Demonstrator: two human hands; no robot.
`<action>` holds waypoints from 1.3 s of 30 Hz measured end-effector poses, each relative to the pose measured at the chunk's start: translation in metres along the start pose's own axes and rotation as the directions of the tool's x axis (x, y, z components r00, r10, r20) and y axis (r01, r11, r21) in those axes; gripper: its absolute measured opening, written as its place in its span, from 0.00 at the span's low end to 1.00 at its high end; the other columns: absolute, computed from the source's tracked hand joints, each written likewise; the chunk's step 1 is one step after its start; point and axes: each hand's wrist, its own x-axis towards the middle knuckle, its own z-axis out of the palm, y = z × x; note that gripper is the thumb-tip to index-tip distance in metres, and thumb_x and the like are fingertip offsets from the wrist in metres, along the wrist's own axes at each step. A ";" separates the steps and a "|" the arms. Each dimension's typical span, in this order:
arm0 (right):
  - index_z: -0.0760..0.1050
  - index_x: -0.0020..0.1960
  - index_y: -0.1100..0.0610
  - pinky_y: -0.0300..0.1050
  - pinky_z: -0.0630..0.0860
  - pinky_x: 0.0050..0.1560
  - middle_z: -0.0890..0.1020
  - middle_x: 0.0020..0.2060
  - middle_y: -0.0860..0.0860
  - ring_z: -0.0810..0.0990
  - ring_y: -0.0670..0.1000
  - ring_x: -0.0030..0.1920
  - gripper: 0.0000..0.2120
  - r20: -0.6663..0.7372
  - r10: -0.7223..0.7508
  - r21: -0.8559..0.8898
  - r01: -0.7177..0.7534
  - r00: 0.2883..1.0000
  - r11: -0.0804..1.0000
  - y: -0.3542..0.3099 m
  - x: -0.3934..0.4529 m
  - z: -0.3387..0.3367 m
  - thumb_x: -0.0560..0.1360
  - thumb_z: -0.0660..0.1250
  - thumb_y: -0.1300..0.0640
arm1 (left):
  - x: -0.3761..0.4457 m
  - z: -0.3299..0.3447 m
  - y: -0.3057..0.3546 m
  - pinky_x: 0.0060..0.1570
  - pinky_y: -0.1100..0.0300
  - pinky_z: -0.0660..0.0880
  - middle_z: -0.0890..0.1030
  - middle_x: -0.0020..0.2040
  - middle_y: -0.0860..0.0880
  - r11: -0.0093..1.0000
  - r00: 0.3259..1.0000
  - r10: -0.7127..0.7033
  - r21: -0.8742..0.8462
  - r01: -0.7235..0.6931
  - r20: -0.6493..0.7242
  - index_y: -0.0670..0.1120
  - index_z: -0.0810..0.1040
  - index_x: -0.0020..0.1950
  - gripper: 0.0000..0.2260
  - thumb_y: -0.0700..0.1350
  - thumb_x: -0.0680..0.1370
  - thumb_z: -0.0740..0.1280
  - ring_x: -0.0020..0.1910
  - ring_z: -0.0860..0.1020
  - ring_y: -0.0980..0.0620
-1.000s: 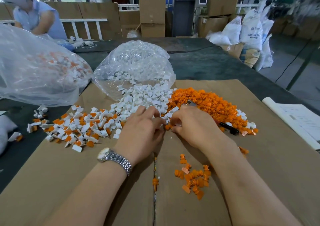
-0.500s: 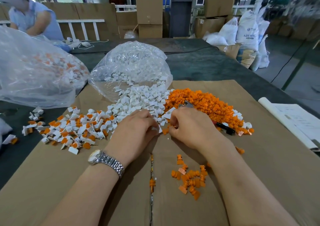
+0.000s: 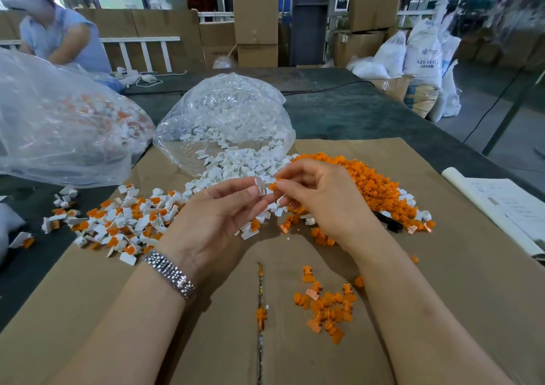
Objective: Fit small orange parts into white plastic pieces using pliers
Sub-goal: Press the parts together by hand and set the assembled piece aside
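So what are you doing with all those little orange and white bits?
Putting them together. The left hand pinches a white piece, and the right hand pinches an orange part right beside it, not yet pushed in. Finished ones lie to the left on the cardboard.

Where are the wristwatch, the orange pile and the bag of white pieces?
wristwatch (image 3: 170, 273), head view, on its metal band.
orange pile (image 3: 374, 185), head view, on the heap's middle.
bag (image 3: 227, 110), head view, on its clear plastic top.
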 end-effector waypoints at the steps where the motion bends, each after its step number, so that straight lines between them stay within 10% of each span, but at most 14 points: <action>1: 0.82 0.52 0.55 0.39 0.81 0.44 0.86 0.40 0.49 0.85 0.46 0.40 0.03 -0.017 0.002 0.019 -0.002 1.000 1.000 -0.001 0.000 -0.001 0.79 0.71 0.59 | 0.000 -0.001 0.001 0.48 0.60 0.83 0.86 0.52 0.35 0.999 0.999 -0.018 -0.036 0.019 0.031 0.39 0.88 0.43 0.06 0.32 0.70 0.72 0.55 0.85 0.40; 14: 0.81 0.49 0.54 0.39 0.75 0.43 0.82 0.42 0.45 0.79 0.43 0.41 0.02 0.033 -0.102 -0.236 0.107 0.994 0.966 -0.011 -0.006 0.004 0.79 0.70 0.57 | 0.001 -0.003 -0.003 0.44 0.62 0.82 0.86 0.50 0.37 1.000 0.997 0.022 0.014 -0.023 0.077 0.37 0.85 0.50 0.12 0.31 0.67 0.74 0.51 0.86 0.42; 21: 0.83 0.43 0.54 0.32 0.71 0.32 0.80 0.29 0.42 0.76 0.38 0.30 0.04 -0.043 0.083 -0.031 -0.084 0.996 0.996 -0.007 -0.005 0.004 0.76 0.72 0.55 | -0.008 0.005 -0.008 0.48 0.61 0.82 0.87 0.52 0.47 0.854 0.952 0.292 0.424 -0.302 0.090 0.45 0.86 0.48 0.12 0.42 0.66 0.78 0.51 0.86 0.47; 27: 0.82 0.54 0.49 0.39 0.79 0.44 0.84 0.44 0.47 0.79 0.49 0.39 0.11 0.117 0.023 0.079 -0.033 0.993 0.996 -0.012 -0.007 -0.005 0.73 0.78 0.54 | -0.002 0.001 -0.003 0.50 0.60 0.81 0.86 0.52 0.39 0.992 0.990 0.126 0.023 -0.127 0.059 0.36 0.81 0.52 0.12 0.34 0.69 0.73 0.53 0.85 0.45; 39: 0.86 0.53 0.54 0.41 0.79 0.47 0.85 0.44 0.48 0.81 0.48 0.44 0.10 0.011 -0.222 -0.059 0.222 0.975 0.973 -0.014 -0.008 0.000 0.73 0.77 0.57 | -0.003 -0.002 0.000 0.50 0.62 0.81 0.86 0.50 0.42 0.987 0.976 0.160 0.002 -0.162 0.149 0.39 0.85 0.48 0.07 0.33 0.71 0.72 0.51 0.85 0.48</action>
